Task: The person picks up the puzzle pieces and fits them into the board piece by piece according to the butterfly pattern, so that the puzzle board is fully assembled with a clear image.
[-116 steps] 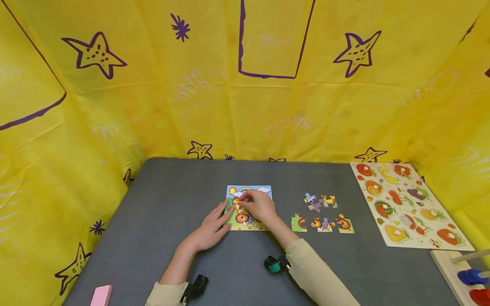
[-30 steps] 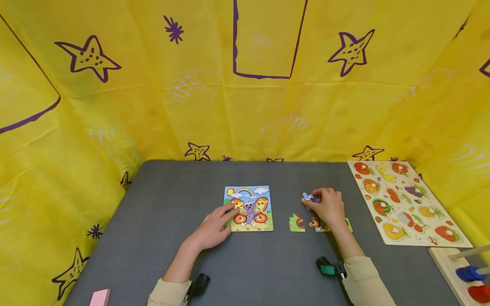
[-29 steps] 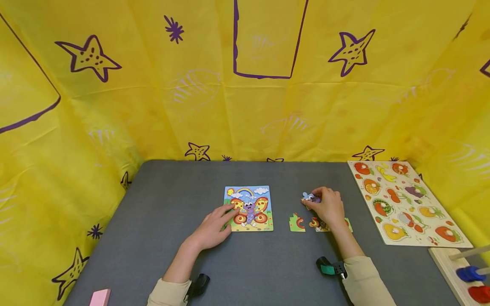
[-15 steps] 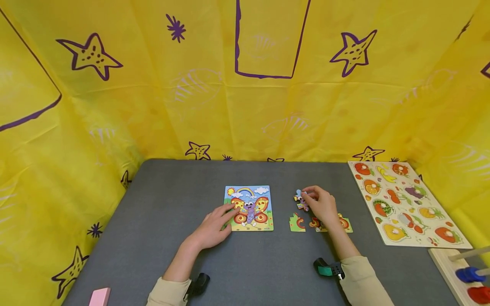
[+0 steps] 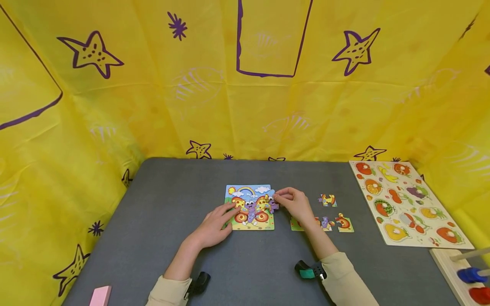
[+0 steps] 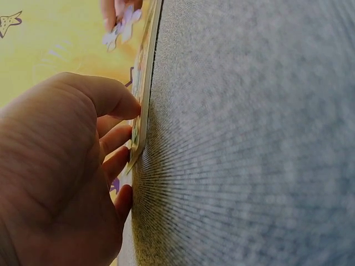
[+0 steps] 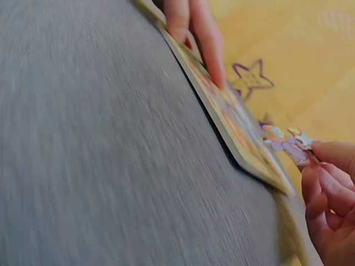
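A square butterfly picture puzzle board (image 5: 268,225) lies on the grey table. My left hand (image 5: 214,225) rests its fingertips on the board's left part; in the left wrist view the thumb touches the board's edge (image 6: 146,94). Above the board's right edge, my right hand (image 5: 297,207) pinches a purple and blue jigsaw piece (image 5: 273,205) between thumb and fingers. The right wrist view shows this jigsaw piece (image 7: 289,147) held clear of the board (image 7: 238,133). My right forearm partly covers loose pieces behind it.
Right of the board lie several loose pieces: a yellow-orange one (image 5: 328,200), a green one (image 5: 296,224), a purple one (image 5: 326,224) and a red-swirl one (image 5: 346,223). Farther right are a fruit peg board (image 5: 411,208) and a wooden bead frame (image 5: 451,272). A pink block (image 5: 100,296) sits front left.
My right hand went from the board to the loose pieces, picked up the purple and blue piece and carried it left to the board's right edge. My left hand has stayed at the board.
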Available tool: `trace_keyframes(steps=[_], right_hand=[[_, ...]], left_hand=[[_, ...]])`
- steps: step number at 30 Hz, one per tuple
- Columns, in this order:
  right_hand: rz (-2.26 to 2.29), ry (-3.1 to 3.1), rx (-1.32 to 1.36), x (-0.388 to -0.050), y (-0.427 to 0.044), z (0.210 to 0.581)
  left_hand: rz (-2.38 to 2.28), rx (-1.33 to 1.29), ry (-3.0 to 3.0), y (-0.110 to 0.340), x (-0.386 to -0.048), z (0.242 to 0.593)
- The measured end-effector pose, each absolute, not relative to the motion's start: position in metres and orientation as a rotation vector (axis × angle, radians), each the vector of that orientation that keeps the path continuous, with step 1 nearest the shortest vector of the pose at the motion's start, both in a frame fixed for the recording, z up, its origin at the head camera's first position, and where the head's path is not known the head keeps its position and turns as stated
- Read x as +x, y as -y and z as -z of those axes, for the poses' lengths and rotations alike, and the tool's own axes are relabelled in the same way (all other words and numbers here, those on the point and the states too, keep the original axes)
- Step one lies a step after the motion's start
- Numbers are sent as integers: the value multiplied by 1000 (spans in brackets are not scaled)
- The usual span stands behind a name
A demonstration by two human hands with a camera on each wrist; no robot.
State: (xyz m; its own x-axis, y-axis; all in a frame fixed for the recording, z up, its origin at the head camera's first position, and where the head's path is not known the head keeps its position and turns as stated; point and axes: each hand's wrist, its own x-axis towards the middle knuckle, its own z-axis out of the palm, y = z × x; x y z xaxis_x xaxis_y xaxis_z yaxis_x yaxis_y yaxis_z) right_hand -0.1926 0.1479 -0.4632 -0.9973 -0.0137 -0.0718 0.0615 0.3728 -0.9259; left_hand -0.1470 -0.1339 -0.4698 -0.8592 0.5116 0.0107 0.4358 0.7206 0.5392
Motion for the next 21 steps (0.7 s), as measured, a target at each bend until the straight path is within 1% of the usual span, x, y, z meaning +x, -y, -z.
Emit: trace_keyframes(steps=[10,21], right_hand=[[1725,-2491,-71,-198,-103,466],[1414,-2803,-230,-209,-89,474]], left_hand=[[-819,777,-2781,133,-148,469],[-766,766,-2777,134,-148,471]])
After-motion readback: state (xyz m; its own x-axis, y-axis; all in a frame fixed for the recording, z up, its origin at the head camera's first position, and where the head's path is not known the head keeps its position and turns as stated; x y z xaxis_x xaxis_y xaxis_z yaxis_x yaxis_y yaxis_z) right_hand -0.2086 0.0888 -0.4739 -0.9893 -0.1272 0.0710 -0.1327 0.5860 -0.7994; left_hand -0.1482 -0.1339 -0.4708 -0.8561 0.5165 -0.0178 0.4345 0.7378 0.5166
